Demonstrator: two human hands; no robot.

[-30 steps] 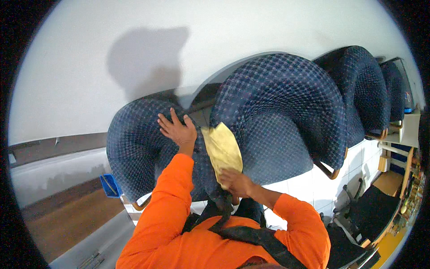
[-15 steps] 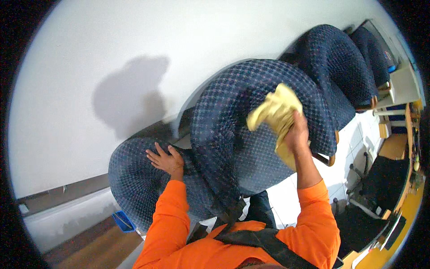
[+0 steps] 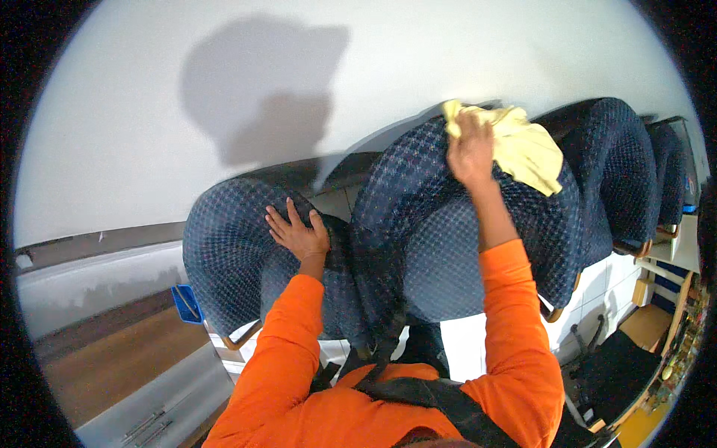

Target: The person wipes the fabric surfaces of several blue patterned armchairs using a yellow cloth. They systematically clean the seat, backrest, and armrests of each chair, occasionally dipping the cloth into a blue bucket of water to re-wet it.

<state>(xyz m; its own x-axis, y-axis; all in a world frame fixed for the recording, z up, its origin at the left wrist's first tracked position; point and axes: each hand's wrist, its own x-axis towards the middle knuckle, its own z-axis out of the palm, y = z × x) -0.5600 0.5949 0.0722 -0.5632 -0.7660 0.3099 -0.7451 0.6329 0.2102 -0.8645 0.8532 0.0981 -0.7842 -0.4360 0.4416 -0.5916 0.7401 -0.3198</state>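
My left hand lies with its fingers spread on the padded back of the left armchair, which has dark blue checked fabric. On the top of the middle armchair's back, my right hand presses a yellow cloth. The cloth drapes loosely to the right over the rounded backrest. That middle armchair wears the same checked fabric, and its seat lies below my right forearm. How far the right fingers wrap into the cloth is partly hidden.
More checked armchairs stand in a row to the right along the white wall. A blue bin sits left beside a wooden-topped cabinet. At lower right are a black office chair and a cluttered desk.
My right hand has carried the cloth from over the middle armchair's seat up and away to the top of its backrest. My left hand stays on the left armchair. The view has shifted.
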